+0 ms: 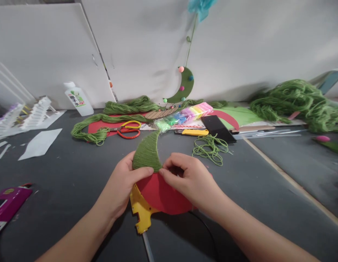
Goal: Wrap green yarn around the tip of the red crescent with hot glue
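My left hand (121, 182) grips a red cardboard crescent (166, 194) whose upper part is wrapped in green yarn (147, 153). The left thumb presses on the lower edge of the wrapping. At the inner edge of the crescent, my right hand (185, 174) is closed in a pinch on the green yarn, where the wrapped part meets bare red card. Little of the strand shows between those fingers. Partly under the crescent lies a yellow glue gun (143, 214) with a clear glue stick (147, 247) poking out toward me.
Behind my hands lie red-and-yellow scissors (129, 130), a yellow cutter (194, 132), a black phone (219, 129) and loose yarn (209, 148). A big yarn heap (289, 100) sits at right. A finished crescent (186, 85) hangs behind. Left are a bottle (79, 100) and a purple tool (11, 205).
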`<action>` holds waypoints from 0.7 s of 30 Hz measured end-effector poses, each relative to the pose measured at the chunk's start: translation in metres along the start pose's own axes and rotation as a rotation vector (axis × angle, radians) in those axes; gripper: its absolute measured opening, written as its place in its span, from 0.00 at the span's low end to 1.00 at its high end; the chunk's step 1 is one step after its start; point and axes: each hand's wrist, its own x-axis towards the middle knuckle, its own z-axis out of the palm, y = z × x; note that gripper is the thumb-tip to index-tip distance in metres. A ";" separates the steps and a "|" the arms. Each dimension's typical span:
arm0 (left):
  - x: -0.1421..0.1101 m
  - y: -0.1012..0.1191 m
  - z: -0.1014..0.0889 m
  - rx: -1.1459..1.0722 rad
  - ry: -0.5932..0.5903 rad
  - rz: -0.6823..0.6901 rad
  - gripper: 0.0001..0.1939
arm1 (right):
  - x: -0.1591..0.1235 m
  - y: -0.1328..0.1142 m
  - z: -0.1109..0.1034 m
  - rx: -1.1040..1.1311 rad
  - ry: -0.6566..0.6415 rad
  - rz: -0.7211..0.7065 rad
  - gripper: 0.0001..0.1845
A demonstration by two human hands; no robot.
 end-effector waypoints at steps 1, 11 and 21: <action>0.000 0.000 0.000 0.002 0.004 0.002 0.14 | 0.000 0.001 0.000 -0.002 -0.004 -0.002 0.09; 0.000 0.010 -0.009 -0.012 0.032 0.061 0.16 | 0.004 -0.002 -0.008 0.149 -0.164 0.112 0.08; 0.005 0.006 -0.012 0.103 -0.040 -0.011 0.25 | 0.007 0.006 -0.006 0.061 -0.181 0.000 0.07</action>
